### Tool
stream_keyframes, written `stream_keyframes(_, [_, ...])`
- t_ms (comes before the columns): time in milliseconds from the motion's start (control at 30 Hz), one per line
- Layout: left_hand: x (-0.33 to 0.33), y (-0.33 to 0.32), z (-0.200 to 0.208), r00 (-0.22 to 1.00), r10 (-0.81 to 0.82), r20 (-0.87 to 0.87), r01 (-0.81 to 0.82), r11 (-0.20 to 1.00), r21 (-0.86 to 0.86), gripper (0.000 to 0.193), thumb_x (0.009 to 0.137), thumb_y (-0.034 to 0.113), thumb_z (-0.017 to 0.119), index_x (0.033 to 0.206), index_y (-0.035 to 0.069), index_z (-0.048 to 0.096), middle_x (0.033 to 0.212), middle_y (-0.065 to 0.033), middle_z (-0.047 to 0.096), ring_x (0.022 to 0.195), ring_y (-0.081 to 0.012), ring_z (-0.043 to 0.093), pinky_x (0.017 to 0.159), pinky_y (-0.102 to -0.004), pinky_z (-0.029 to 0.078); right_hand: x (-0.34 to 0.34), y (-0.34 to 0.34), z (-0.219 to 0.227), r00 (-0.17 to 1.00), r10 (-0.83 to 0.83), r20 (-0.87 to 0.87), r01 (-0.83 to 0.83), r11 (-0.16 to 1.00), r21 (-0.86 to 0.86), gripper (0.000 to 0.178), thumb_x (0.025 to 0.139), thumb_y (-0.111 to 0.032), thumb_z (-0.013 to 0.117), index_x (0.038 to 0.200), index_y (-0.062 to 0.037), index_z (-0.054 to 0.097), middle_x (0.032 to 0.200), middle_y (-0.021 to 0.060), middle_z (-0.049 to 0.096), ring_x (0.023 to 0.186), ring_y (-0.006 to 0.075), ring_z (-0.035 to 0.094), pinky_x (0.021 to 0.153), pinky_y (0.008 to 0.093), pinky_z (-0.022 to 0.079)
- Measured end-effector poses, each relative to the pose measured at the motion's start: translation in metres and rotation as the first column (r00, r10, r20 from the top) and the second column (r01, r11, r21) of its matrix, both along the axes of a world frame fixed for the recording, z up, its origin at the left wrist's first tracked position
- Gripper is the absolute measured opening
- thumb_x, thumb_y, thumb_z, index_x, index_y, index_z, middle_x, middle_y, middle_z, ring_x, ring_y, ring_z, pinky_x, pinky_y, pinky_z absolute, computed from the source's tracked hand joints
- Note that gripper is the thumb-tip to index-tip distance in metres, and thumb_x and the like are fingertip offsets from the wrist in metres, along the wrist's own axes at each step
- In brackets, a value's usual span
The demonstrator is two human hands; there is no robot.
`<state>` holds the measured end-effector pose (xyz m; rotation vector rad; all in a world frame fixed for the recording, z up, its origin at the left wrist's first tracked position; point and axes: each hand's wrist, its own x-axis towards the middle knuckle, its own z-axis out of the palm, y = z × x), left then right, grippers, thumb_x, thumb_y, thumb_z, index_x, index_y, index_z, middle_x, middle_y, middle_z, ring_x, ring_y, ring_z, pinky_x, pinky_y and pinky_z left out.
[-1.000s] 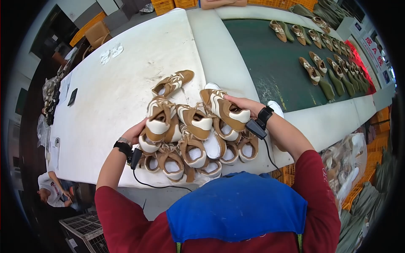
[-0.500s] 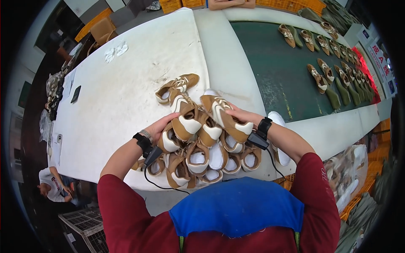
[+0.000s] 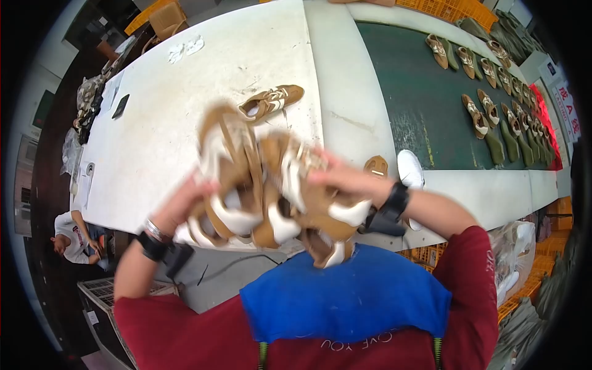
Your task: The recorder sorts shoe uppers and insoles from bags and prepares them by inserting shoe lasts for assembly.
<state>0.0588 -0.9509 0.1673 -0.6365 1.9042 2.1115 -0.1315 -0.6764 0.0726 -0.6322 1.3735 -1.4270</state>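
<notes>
A bunch of several tan sneakers with white trim [image 3: 233,145] is squeezed between my two hands, close to my blue apron [image 3: 345,296]. My left hand [image 3: 185,200] presses on the bunch's left side, and my right hand [image 3: 345,172] clasps its right side, fingers over a sneaker [image 3: 293,176]. Both hands and the bunch are smeared by motion. The lowest sneaker [image 3: 324,246] overlaps the apron in view. Beyond the bunch, a single tan sneaker [image 3: 271,103] lies on the white table [image 3: 246,49]. Past my right forearm show a tan shoe toe [image 3: 376,165] and a white shoe-shaped piece [image 3: 410,169].
At the right, a green conveyor belt [image 3: 407,117] carries rows of tan sneakers beside green shoe lasts [image 3: 495,148]. A dark phone [image 3: 121,106] and white gloves [image 3: 186,49] lie on the table. Another person [image 3: 77,237] sits at the left. Orange crates [image 3: 558,231] stand at the right.
The sneakers that lay piled at the near table edge are now gathered between my hands and drawn toward my body. My left hand has moved left. The view has shifted slightly.
</notes>
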Motion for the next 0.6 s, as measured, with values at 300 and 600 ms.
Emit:
stream_keyframes(300, [0.103, -0.014, -0.162, 0.980, 0.199, -0.011, -0.192, 0.925, -0.329, 0.099, 0.066, 0.026, 0.080, 0.138, 0.000, 0.018, 0.136, -0.0139, 0.035, 0.126, -0.0230, 0.036, 0.104, -0.0349, 0.031, 0.005, -0.002, -0.029, 0.968, 0.122, -0.220, -0.034, 0.930, 0.365, 0.116, 0.069, -0.066, 0.065, 0.142, 0.0036, 0.008, 0.126, 0.0221, 0.045, 0.110, 0.0233, 0.051, 0.089, 0.0306, 0.044])
stream_keyframes(600, [0.132, -0.079, -0.245, 0.931, 0.006, 0.365, -0.058, 0.990, 0.129, 0.061, 0.094, 0.027, 0.050, 0.141, 0.013, 0.013, 0.132, -0.0090, 0.042, 0.116, -0.0208, 0.047, 0.093, -0.0371, 0.046, 0.008, 0.043, -0.065, 0.948, 0.102, 0.302, -0.218, 0.898, 0.381, 0.080, 0.083, -0.061, 0.050, 0.137, -0.0043, 0.032, 0.127, 0.0081, 0.053, 0.109, 0.0146, 0.055, 0.094, 0.0312, 0.041])
